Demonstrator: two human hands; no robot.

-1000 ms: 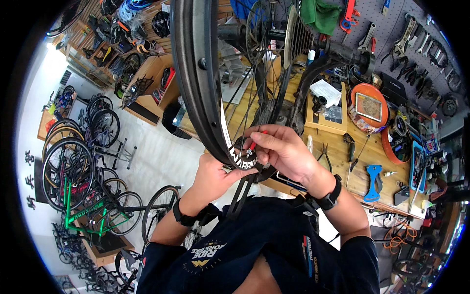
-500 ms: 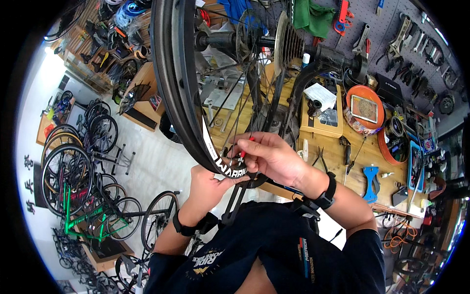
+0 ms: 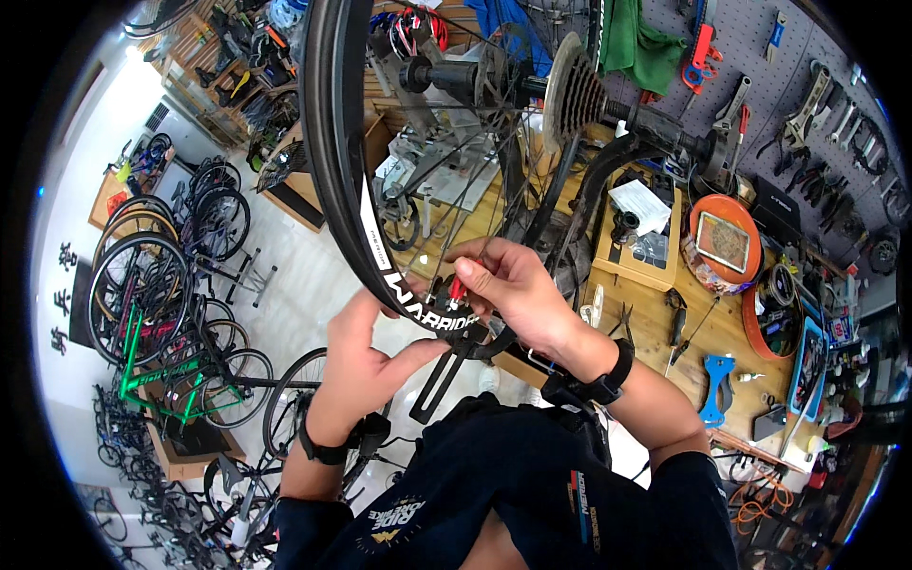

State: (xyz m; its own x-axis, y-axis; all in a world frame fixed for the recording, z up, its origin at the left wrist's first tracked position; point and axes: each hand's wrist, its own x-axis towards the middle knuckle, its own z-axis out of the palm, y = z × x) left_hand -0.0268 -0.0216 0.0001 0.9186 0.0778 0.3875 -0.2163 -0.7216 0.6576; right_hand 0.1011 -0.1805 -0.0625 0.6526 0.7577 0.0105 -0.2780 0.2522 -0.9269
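Observation:
A bicycle wheel with a black rim [image 3: 332, 152], white lettering and a cassette [image 3: 575, 95] sits upright in a black truing stand [image 3: 627, 157]. My right hand [image 3: 518, 294] is closed on a small red spoke wrench [image 3: 458, 288], pinched between thumb and fingers among the spokes just above the rim's lower part. The wrench's tip is partly hidden. At the rim's outer left side is my left hand [image 3: 366, 356], open, thumb stretched toward the stand's slotted black arm [image 3: 442, 380]. Its fingertips are partly hidden by the rim.
A wooden workbench [image 3: 617, 304] to the right carries a cardboard box [image 3: 635, 256], an orange round tray [image 3: 750, 275], pliers [image 3: 622, 321] and a blue tool [image 3: 719, 389]. Tools hang on the pegboard [image 3: 731, 47]. Several bicycles [image 3: 152, 361] stand at left.
My left thumb and fingers have spread apart from their hold at the rim. My right hand still holds the red wrench, slightly lower grip. The whole view has shifted a little.

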